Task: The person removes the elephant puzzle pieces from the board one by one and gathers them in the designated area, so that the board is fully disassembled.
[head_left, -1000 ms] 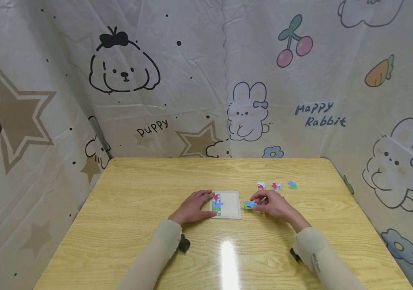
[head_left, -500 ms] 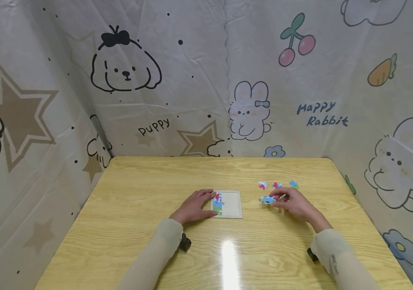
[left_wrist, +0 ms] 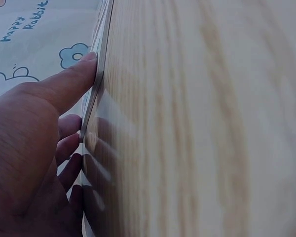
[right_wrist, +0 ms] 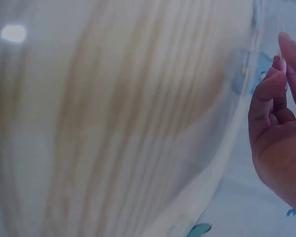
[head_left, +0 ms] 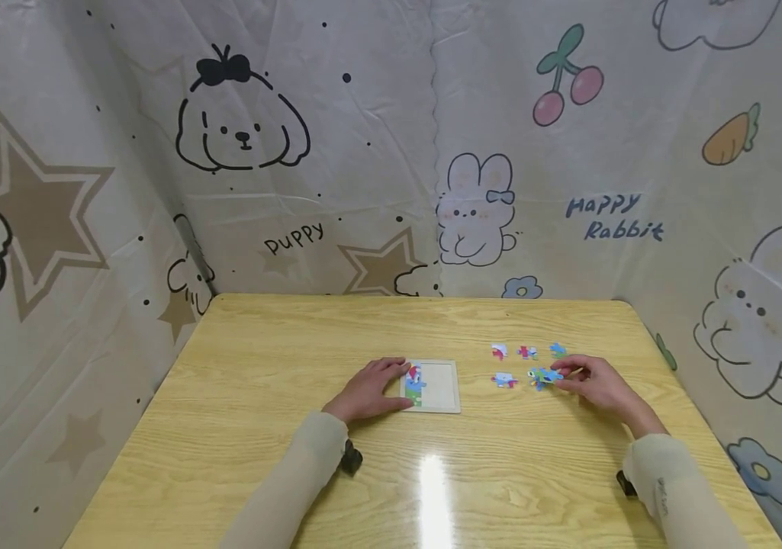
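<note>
My left hand rests at the left side of a shallow puzzle tray, thumb at the near left corner and index finger at the far one. In the left wrist view, the thumb lies along the edge of the tray. Joined blue, red and green pieces fill the tray's left strip. Over to the right, my right hand pinches a blue-green jigsaw piece between thumb and index finger, overlapping another blue piece. The right wrist view shows the pinched piece edge-on.
Beyond the right hand lie a white-and-red piece, a red-and-blue piece and a blue-green piece. Another piece lies between tray and right hand. A printed curtain stands behind the wooden table.
My right hand has moved right, away from the tray, carrying the jigsaw piece, and the pieces it covered now show. My left hand has stayed at the tray.
</note>
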The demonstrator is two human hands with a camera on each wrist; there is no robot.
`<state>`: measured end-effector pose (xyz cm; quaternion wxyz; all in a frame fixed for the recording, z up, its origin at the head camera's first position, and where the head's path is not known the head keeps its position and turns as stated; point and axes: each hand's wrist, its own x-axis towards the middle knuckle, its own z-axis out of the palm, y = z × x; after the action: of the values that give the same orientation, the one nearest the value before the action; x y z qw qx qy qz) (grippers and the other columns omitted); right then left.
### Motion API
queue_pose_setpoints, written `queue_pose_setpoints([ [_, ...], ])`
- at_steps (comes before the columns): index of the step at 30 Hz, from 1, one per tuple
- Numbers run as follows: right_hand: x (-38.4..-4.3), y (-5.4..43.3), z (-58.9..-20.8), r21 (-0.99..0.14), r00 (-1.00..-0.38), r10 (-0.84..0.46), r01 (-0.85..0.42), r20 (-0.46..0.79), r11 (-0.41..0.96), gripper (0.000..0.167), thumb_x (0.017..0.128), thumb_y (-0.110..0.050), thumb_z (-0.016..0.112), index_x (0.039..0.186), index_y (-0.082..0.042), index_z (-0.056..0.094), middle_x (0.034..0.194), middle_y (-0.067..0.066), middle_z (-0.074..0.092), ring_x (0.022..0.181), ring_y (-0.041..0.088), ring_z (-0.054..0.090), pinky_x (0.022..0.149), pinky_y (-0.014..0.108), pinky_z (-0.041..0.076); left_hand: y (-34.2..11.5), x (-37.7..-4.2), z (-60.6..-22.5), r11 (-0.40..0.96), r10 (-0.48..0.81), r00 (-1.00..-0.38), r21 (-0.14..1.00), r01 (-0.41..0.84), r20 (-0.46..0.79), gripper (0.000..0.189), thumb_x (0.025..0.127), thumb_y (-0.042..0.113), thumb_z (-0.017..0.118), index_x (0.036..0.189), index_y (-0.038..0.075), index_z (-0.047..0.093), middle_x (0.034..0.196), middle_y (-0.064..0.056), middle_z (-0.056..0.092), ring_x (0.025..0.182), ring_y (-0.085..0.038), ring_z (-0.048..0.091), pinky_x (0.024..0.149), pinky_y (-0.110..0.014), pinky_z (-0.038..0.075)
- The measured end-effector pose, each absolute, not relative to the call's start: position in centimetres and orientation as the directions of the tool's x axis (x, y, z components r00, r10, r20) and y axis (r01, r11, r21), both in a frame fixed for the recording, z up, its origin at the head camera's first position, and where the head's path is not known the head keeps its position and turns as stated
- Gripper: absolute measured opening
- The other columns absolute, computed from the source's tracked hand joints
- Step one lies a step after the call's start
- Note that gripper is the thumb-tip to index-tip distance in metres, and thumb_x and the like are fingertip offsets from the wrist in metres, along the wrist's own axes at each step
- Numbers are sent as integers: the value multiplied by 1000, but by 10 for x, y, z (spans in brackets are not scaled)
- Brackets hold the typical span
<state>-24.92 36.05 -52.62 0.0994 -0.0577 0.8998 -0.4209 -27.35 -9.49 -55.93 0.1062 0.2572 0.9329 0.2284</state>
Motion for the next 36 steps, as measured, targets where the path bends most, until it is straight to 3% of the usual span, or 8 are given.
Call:
queue_pose_setpoints([
  [7,-248,387,-535,-744,-977,-165,-9,-136,668,37,101,-16,69,132,3,64,116,19,65,83,17,55,59,29,51,-95,-272,-559,742,539,-840,508,438,-64,77,96,52,70,159,18,43,167,-3,37,154,-31,33,124,-57,29],
  [13,-250,398,-539,-734,-980,-152,-8,-130,679,37,99,-15,71,131,4,64,115,19,66,83,14,55,60,27,53,-95,-272,-559,763,520,-850,496,416,-87,77,96,55,68,160,22,41,168,0,35,155,-29,31,126,-55,27],
  [36,-262,399,-543,-714,-978,-177,-46,-110,699,33,97,-12,73,125,4,68,108,17,67,80,13,55,57,26,52,-96,-274,-563,759,526,-847,492,427,-76,79,95,55,69,160,22,41,168,0,35,155,-30,31,126,-55,28],
])
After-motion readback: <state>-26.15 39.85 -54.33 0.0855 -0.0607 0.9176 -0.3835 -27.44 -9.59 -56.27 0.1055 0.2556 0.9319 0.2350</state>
